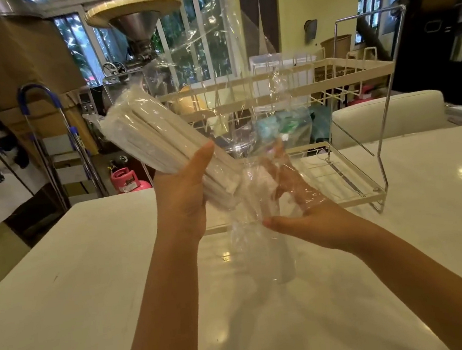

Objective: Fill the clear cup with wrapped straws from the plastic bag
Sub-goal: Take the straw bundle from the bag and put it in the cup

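Note:
My left hand grips the lower end of a thick bundle of white paper-wrapped straws, which tilts up and to the left above the table. The clear plastic bag is crumpled around the bundle's lower end and billows upward behind it. My right hand holds the bag, with the fingers seen through the film and the thumb outside it. A faint transparent shape under the bag, on the table, may be the clear cup; I cannot tell for sure.
A white two-tier wire dish rack stands on the glossy white table just behind my hands. Beyond the table's far edge are a pink gas canister, a blue-handled stepladder and a white sofa.

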